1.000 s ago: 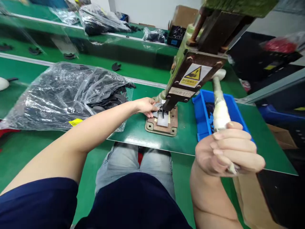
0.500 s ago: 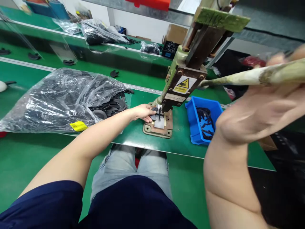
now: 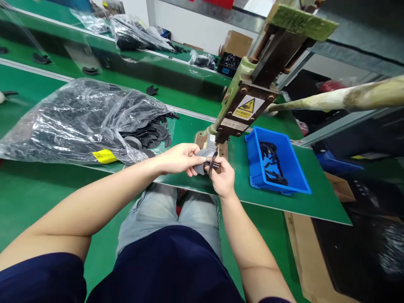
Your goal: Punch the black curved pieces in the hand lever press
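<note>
Off the lever [image 3: 331, 100], the right hand [image 3: 223, 179] now pinches a black strip [image 3: 213, 160] beside the left hand [image 3: 179, 160], which grips a curved grey piece [image 3: 205, 154] before the press [image 3: 241, 103]. Work seems midway; many dark pieces remain bagged [image 3: 154, 132].

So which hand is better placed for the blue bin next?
Likely the right hand: it's nearer the blue bin. The left hand is farther away, nearer the plastic bag.

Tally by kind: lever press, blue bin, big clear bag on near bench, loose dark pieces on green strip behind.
Lever press: 1
Blue bin: 1
Clear bag: 1
Dark pieces on green strip: 4 (leftmost cut off)
Total: 7
</note>
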Tool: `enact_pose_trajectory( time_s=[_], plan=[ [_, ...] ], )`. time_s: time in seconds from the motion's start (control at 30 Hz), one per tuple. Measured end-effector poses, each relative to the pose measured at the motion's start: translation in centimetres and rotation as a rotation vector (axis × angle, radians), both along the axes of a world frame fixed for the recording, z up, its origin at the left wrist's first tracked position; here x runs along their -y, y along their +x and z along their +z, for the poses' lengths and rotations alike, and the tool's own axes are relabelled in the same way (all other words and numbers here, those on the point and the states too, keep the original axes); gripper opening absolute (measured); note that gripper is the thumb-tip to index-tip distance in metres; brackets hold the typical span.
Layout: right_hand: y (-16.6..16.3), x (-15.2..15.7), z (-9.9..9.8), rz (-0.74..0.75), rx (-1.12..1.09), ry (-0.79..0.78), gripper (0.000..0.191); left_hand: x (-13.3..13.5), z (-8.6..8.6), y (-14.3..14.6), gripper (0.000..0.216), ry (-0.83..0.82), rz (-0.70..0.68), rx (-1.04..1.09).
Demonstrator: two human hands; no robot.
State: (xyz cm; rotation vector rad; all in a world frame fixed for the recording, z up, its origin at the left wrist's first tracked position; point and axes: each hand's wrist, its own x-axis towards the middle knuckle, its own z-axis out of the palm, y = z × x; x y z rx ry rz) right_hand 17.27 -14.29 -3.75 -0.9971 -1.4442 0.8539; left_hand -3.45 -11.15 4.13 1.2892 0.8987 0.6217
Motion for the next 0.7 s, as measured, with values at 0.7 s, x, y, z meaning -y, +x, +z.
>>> enact_pose_trajectory(
  time_s=[0.7],
  plan=[
    [1.5, 1.8, 1.9, -0.062, 0.399, 0.319, 0.013, 1.3, -0.5, -0.4, 0.033, 0.315, 0.223, -0.220]
  ],
)
